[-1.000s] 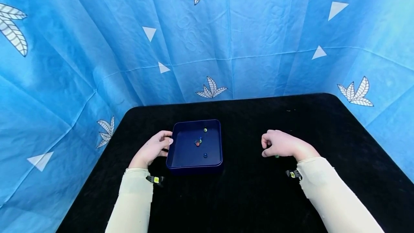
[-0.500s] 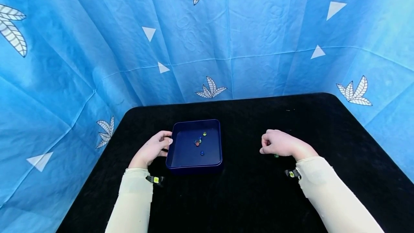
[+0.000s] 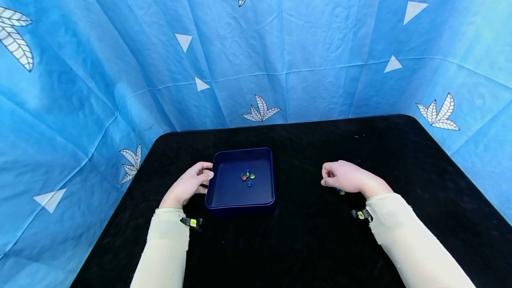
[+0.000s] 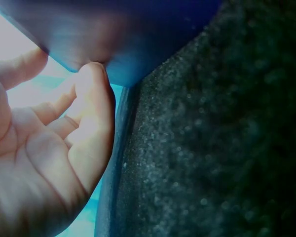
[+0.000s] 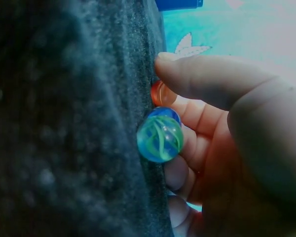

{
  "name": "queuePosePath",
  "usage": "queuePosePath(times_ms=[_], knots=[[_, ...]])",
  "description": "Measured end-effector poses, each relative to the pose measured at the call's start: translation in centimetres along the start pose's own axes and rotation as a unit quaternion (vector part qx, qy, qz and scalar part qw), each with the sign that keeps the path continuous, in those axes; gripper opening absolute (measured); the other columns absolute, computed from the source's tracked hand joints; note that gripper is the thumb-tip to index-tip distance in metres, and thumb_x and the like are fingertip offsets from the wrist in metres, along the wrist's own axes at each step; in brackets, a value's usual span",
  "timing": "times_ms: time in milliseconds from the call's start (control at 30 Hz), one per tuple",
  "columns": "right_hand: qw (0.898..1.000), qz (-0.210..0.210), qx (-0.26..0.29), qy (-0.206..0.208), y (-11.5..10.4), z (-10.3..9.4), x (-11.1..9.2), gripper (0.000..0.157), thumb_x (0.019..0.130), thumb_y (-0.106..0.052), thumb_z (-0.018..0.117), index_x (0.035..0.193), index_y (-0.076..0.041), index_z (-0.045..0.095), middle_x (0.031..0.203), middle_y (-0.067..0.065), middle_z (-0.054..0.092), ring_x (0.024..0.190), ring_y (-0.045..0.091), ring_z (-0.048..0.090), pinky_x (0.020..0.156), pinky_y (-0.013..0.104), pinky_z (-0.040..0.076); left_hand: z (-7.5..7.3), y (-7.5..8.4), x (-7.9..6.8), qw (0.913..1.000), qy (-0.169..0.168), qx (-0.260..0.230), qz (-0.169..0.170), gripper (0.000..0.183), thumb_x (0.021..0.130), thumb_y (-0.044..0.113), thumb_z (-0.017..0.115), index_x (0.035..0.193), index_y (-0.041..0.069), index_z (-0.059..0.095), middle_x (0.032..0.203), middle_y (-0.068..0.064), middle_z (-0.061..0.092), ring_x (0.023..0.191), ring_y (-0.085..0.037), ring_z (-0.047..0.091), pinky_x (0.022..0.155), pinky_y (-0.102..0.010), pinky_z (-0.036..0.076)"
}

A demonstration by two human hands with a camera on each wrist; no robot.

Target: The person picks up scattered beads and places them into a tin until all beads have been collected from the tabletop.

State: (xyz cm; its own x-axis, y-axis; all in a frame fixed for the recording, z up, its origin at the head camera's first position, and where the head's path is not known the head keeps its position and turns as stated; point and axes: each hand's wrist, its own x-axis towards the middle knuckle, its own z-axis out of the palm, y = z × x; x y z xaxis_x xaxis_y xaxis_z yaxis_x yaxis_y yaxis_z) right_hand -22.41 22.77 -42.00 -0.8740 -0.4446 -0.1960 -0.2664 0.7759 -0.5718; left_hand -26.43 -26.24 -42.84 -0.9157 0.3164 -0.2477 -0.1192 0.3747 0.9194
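My left hand (image 3: 187, 185) holds the dark blue square tray (image 3: 240, 198) at its left side, thumb at the rim. In the left wrist view, a curled finger presses the tray's outer wall (image 4: 153, 29). Inside the tray, a red marble (image 3: 244, 178), a yellow-green marble (image 3: 252, 176) and a blue marble (image 3: 250, 184) lie near the middle with others. My right hand (image 3: 350, 178) is low over the table, fingers curled, pinching an orange marble (image 5: 163, 94) between thumb and index finger. Beside those fingers sit a green-swirled marble (image 5: 160, 138) and a blue marble (image 5: 168, 114) partly behind it.
A black cloth covers the table (image 3: 296, 243), whose far edge meets a blue curtain (image 3: 320, 48) with white leaves and triangles. Small pale specks (image 3: 358, 136) lie toward the back right of the cloth. The tray stands left of the table's middle.
In the tray, the yellow-green marble has rolled toward the front and the blue one toward the back, both nearing the middle. My right hand has shifted slightly left; my left hand stays put.
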Motion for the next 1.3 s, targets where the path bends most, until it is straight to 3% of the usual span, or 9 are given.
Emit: queuePosePath(times_ms=[400,700,833,1033,1300], knots=[[1.000,-0.005,0.007,0.004,-0.1,0.1,-0.1,0.015,0.091,-0.004,0.058,0.083,-0.016,0.058,0.068,-0.006,0.049,0.059,0.013,0.045,0.062,0.033,0.041,-0.1,-0.1,0.0,1.0000,-0.002,0.002,0.000,0.047,0.106,0.018,0.052,0.146,-0.001,0.040,0.123,-0.025,0.055,0.099,-0.033,0.062,0.078,-0.039,0.056],[1.000,0.025,0.003,0.010,-0.4,0.2,-0.2,0.012,0.092,-0.012,0.067,0.086,-0.017,0.058,0.072,-0.003,0.051,0.060,0.014,0.046,0.064,0.035,0.042,-0.2,-0.3,0.0,1.0000,-0.002,0.004,0.002,0.047,0.106,0.019,0.052,0.147,0.000,0.040,0.124,-0.025,0.054,0.099,-0.031,0.062,0.078,-0.039,0.056],[0.999,0.026,-0.018,0.018,-0.4,0.4,-0.2,0.011,0.091,-0.012,0.063,0.085,-0.020,0.058,0.071,-0.005,0.052,0.058,0.014,0.047,0.063,0.035,0.041,-0.2,-0.6,0.3,1.0000,-0.002,0.005,0.004,0.046,0.106,0.021,0.052,0.146,0.001,0.041,0.123,-0.023,0.055,0.098,-0.029,0.063,0.078,-0.040,0.056],[0.999,-0.011,-0.040,0.032,-1.0,0.4,-0.1,0.017,0.088,-0.006,0.056,0.083,-0.021,0.055,0.070,-0.007,0.046,0.058,0.010,0.044,0.063,0.033,0.040,-0.2,-0.7,0.3,0.9999,-0.007,0.001,0.007,0.047,0.106,0.020,0.053,0.147,0.000,0.040,0.122,-0.023,0.054,0.097,-0.030,0.062,0.077,-0.040,0.056],[0.993,-0.081,-0.056,0.071,-5.1,-0.4,0.5,0.018,0.089,-0.007,0.056,0.086,-0.024,0.059,0.071,-0.010,0.048,0.060,0.007,0.046,0.066,0.032,0.044,-0.3,-0.5,0.1,1.0000,-0.007,0.003,0.006,0.047,0.106,0.020,0.052,0.147,0.001,0.040,0.123,-0.024,0.054,0.099,-0.034,0.061,0.077,-0.039,0.056]])
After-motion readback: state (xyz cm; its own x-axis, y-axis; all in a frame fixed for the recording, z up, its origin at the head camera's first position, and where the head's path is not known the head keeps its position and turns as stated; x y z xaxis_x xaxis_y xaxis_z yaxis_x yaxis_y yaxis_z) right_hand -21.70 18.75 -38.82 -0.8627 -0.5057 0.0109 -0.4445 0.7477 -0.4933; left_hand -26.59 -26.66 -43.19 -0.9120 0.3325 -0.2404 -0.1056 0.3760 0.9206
